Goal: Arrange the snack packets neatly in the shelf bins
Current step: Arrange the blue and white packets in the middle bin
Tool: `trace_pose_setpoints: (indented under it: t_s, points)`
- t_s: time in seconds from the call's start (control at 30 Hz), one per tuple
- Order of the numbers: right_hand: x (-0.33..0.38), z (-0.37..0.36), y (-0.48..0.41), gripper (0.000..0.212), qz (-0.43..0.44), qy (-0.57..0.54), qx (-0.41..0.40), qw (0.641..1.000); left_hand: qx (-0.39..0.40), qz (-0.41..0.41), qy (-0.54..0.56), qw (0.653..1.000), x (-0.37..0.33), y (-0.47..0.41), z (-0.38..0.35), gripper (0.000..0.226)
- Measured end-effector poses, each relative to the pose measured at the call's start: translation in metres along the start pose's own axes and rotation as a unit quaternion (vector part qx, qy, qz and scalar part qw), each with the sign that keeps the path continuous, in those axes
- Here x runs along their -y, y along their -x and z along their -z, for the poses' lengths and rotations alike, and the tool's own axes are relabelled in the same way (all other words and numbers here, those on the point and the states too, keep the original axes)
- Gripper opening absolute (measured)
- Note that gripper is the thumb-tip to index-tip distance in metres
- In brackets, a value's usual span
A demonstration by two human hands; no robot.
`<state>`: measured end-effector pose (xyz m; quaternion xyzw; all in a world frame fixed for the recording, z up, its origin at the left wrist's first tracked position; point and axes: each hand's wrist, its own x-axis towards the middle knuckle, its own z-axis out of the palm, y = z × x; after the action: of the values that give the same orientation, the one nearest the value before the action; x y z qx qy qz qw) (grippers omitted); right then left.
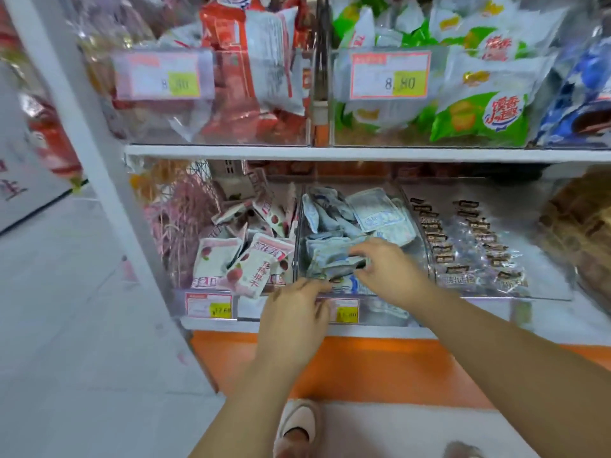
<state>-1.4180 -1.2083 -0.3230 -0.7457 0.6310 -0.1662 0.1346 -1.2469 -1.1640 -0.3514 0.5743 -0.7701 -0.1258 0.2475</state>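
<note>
Right hand [386, 272] pinched a blue packet [330, 256] in the middle bin [418, 233]. Left hand [294, 312] curled at the bin front, hold unclear. Packets looked light, crinkly, slippery: grab the sealed edge.

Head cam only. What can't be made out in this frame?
All head view.
- Grip of the left hand: fingertips blurred at the front of the middle bin; unclear.
- Digits on the price tag below: partly covered by the left hand, blurred.
- Print on the blue-white packets: too blurred.
- The dark blue packets, upper shelf: cut by the right edge.
</note>
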Motion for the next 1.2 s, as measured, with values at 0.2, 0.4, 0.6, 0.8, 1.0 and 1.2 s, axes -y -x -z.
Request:
trace_pose_setpoints:
  t_s: [0.2, 0.4, 0.6, 0.8, 1.0, 1.2]
  points:
    - [0.002, -0.018, -0.025, 0.014, -0.046, 0.023, -0.045, 0.998, -0.011, -0.018, 0.039, 0.999, 0.007, 0.004, -0.008, 0.037]
    - [0.020, 0.010, 0.018, 0.014, -0.044, -0.224, -0.211, 0.950, -0.016, 0.062, 0.279, 0.958, 0.002, 0.008, 0.008, 0.024]
    - [0.017, -0.001, 0.066, 0.019, 0.073, -0.344, -0.209, 0.913, 0.130, 0.239, 0.667, 0.693, -0.022, -0.019, 0.028, 0.053]
    - [0.005, -0.012, 0.071, 0.029, 0.028, -0.443, -0.193, 0.875, 0.062, 0.243, 0.710, 0.658, -0.027, -0.036, 0.009, 0.032]
    - [0.009, -0.021, 0.045, 0.050, -0.130, -0.662, -0.148, 0.724, 0.075, 0.170, 0.703, 0.686, -0.039, -0.041, 0.002, 0.026]
    - [0.002, 0.001, 0.034, 0.050, -0.118, -0.597, -0.208, 0.765, 0.002, 0.156, 0.660, 0.735, -0.006, -0.050, 0.022, 0.037]
